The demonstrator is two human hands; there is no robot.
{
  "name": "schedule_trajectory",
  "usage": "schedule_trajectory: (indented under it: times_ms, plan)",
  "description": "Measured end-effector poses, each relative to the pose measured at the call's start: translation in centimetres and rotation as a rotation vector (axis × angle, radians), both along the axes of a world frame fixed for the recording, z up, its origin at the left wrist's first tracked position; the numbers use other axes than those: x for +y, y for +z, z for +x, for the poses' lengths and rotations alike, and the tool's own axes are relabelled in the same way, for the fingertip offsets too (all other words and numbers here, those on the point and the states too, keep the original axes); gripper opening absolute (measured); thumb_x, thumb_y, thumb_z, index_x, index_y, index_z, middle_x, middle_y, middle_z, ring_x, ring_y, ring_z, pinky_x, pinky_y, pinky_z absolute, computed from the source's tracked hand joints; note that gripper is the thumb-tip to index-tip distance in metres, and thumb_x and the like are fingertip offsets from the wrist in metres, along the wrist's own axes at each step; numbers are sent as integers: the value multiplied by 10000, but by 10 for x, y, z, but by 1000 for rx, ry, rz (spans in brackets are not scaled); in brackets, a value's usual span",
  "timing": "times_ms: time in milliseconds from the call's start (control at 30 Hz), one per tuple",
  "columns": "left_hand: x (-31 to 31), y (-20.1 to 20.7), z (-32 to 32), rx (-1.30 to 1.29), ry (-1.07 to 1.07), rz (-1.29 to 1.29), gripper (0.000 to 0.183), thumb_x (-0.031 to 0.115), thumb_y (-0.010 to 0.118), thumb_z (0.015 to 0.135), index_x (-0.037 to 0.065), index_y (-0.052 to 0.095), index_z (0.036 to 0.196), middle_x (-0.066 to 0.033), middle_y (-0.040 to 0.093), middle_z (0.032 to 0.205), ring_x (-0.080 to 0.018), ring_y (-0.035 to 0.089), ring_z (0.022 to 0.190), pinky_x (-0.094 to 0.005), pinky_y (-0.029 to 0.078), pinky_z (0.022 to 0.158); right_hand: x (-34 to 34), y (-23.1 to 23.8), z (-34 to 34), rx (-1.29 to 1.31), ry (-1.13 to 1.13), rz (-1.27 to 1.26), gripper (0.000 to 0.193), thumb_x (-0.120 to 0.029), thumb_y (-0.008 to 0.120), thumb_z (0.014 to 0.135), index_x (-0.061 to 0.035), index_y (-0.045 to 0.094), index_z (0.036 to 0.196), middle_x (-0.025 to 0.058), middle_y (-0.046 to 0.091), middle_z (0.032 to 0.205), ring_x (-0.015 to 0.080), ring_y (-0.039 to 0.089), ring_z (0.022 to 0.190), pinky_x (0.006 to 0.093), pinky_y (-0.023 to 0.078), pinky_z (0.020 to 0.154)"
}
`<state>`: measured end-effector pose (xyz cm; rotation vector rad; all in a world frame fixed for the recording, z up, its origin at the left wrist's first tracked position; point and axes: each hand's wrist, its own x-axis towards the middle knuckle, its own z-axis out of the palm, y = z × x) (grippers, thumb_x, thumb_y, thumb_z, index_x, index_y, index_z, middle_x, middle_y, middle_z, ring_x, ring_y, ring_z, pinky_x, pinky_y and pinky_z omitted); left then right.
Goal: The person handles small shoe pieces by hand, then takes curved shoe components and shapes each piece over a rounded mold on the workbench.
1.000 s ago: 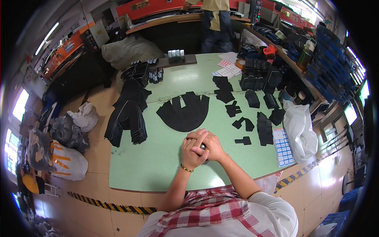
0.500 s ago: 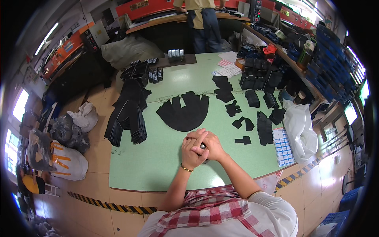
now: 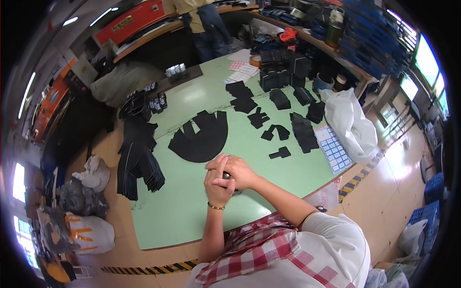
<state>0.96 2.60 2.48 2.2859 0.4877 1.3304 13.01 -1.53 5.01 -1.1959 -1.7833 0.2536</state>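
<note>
My left hand (image 3: pixel 216 188), with a gold bracelet at the wrist, and my right hand (image 3: pixel 237 171) are clasped together over the green table (image 3: pixel 192 211). They close around a small dark object (image 3: pixel 225 175); only a bit of it shows between the fingers. Just beyond the hands lies a fan-shaped black cut piece (image 3: pixel 201 139). To the right of the hands lies a small black piece (image 3: pixel 280 153), apart from them.
A stack of black pieces (image 3: pixel 139 158) hangs over the table's left edge. More black pieces (image 3: pixel 302 129), a blue-and-white label sheet (image 3: pixel 333 149) and a white plastic bag (image 3: pixel 348 122) lie on the right. Another person (image 3: pixel 201 19) stands at the back bench. Sacks (image 3: pixel 81 225) sit on the floor at left.
My hands stay clasped in the same spot. The person at the back has stepped to the left, and the view has shifted slightly.
</note>
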Motion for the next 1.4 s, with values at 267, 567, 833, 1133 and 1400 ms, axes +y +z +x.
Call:
schedule_trajectory:
  times_ms: [267,567,833,1133,1400]
  plan:
    - [0,-3,1,-5,-2,19,642,512,427,859,-21,515,1205,-236,560,1190,-397,559,1060,-448,449,899,-3,2,0,-13,-17,-3,463,-458,597,801,-50,625,1016,109,656,971,311,609,881,392,457,823]
    - [1,-2,-1,11,17,45,621,499,434,856,-9,520,1203,-222,564,1194,-390,566,1046,-442,433,899,-1,-1,-1,5,-8,18,457,-451,596,802,-45,626,1011,114,658,972,317,610,874,391,459,817]
    - [2,-1,0,-11,3,17,622,502,456,843,1,522,1205,-223,560,1201,-392,561,1060,-443,442,902,3,-3,0,0,0,27,463,-460,601,794,-49,624,1004,129,659,915,325,610,839,395,462,774]
    - [-1,3,0,9,27,14,605,515,443,843,28,554,1183,-202,586,1176,-389,576,1038,-441,456,884,3,-6,-2,-10,-10,56,435,-441,597,797,-77,616,1034,107,656,906,310,605,796,386,464,750]
    - [0,4,-1,10,43,65,594,501,440,849,21,553,1181,-194,587,1179,-384,568,1050,-445,430,902,2,-2,-2,-24,-22,39,435,-455,587,802,-81,621,1022,101,655,915,309,604,795,385,464,745]
